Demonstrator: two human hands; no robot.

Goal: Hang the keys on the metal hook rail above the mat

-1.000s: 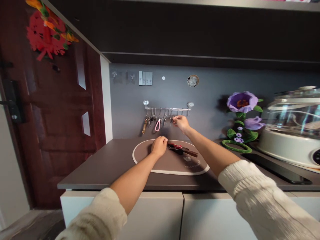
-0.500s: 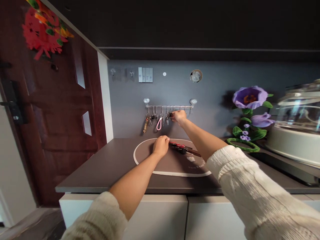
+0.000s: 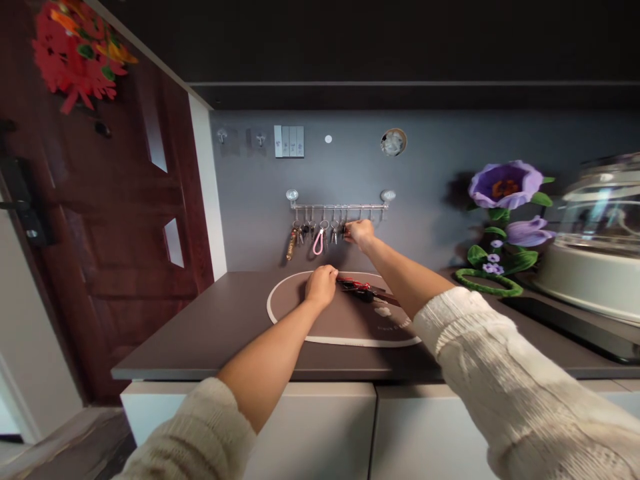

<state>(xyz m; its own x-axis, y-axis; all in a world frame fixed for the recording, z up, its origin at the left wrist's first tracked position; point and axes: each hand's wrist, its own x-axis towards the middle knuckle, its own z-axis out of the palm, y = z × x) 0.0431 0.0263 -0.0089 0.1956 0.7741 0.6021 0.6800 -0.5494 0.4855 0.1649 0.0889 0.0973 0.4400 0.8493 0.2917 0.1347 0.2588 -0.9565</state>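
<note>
My right hand [image 3: 359, 233] reaches up to the metal hook rail [image 3: 339, 207] on the grey wall, its fingers pinched on a small key [image 3: 344, 233] hanging there. Several key bunches, one with a pink loop [image 3: 318, 244], hang from the rail's left hooks. My left hand [image 3: 321, 285] rests curled on the oval brown mat [image 3: 345, 323], its fingertips beside a red and black key bunch with a brown strap [image 3: 363, 291]; I cannot see whether it grips anything.
A dark wooden door [image 3: 95, 220] with a red ornament [image 3: 75, 53] stands at the left. Purple fabric flowers [image 3: 505, 220] and a white appliance with a clear lid [image 3: 595, 240] occupy the counter's right. White cabinet fronts [image 3: 320, 427] sit below the counter edge.
My view has shifted slightly left and down. Both hands have stayed in nearly the same places, the right at the rail, the left on the mat.
</note>
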